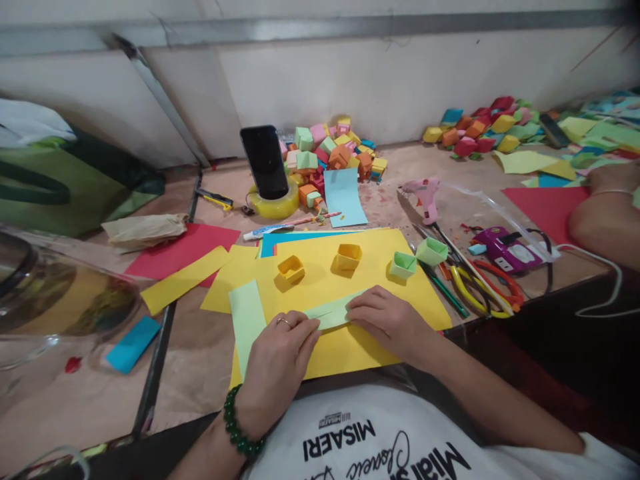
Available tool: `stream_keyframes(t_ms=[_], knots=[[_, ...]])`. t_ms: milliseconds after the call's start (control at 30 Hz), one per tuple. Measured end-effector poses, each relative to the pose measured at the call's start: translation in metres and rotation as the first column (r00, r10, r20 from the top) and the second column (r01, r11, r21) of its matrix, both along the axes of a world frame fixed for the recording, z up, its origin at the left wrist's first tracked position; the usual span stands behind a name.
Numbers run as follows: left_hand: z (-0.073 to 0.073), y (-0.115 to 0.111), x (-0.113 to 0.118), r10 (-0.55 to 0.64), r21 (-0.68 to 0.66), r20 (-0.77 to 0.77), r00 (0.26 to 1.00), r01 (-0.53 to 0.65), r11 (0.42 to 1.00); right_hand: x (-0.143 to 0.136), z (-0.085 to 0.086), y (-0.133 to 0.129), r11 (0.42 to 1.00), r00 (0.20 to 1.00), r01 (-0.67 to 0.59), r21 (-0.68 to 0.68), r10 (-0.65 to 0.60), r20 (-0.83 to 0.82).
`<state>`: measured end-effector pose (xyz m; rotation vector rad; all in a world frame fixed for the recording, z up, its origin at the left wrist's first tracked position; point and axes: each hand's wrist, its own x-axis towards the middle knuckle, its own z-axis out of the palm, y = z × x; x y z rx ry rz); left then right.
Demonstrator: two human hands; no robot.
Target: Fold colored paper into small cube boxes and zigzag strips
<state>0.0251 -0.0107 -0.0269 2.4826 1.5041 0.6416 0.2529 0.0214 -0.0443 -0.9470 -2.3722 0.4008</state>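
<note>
In the head view, a long pale green folded paper strip [334,312] lies low in the middle of the frame, running left to right across a big yellow paper sheet [350,347]. The left hand [280,353] and right hand [385,320] press flat on its two ends, fingers bent, equally near.

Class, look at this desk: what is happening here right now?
A person seated at a worktable presses a pale green paper strip flat with both hands, the left hand at one end and the right hand at the other, on a yellow sheet. Two yellow paper boxes and two green paper boxes stand just beyond. A pile of folded boxes sits behind a propped phone. Scissors and a pink glue gun lie to the right.
</note>
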Motion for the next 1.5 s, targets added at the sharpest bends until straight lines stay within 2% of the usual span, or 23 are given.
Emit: stream_keyframes(t_ms=[333, 533, 633, 967, 1500], knots=[[0.001, 0.002, -0.003, 0.107, -0.058, 0.03, 0.994, -0.105, 0.993, 0.006, 0.004, 0.011, 0.976, 0.992, 0.056, -0.213, -0.078, -0.097], [-0.003, 0.003, -0.003, 0.148, -0.079, 0.032, 0.988, -0.145, 0.986, 0.003, -0.005, 0.01, 0.937, 0.967, 0.208, -0.281, -0.24, -0.086], [-0.004, 0.004, -0.003, 0.147, -0.08, 0.033, 0.989, -0.144, 0.986, 0.002, -0.007, 0.009, 0.921, 0.958, 0.237, -0.309, -0.274, -0.082], [-0.005, 0.007, -0.005, 0.167, -0.172, 0.022, 0.986, -0.16, 0.972, 0.002, -0.006, 0.009, 0.898, 0.945, 0.267, -0.35, -0.315, -0.087], [-0.01, 0.006, 0.0, 0.164, -0.13, -0.066, 0.984, -0.172, 0.976, 0.001, -0.004, 0.009, 0.903, 0.953, 0.241, -0.355, -0.289, -0.088]])
